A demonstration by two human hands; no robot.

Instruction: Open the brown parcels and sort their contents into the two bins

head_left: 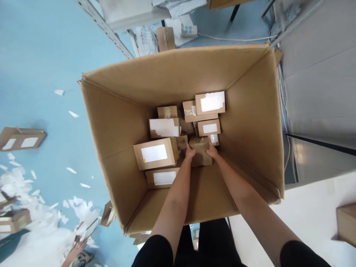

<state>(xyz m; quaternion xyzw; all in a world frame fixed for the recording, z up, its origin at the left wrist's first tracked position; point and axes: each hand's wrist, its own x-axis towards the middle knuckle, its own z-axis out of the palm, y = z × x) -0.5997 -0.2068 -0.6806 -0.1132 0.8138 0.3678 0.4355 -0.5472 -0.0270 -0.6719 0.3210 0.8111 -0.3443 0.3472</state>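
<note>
A large open cardboard carton stands on the floor in front of me, with several small taped parcels lying at its bottom. Both my arms reach deep into it. My left hand and my right hand grip the two sides of one small brown parcel near the middle of the bottom. To its left lies a bigger parcel with a white label, and another labelled parcel sits below that. More labelled parcels are piled toward the far wall.
Torn white paper scraps litter the blue floor at the left, with loose parcels among them. Another person's hand shows at the bottom left. A grey cabinet stands right of the carton, metal shelving behind.
</note>
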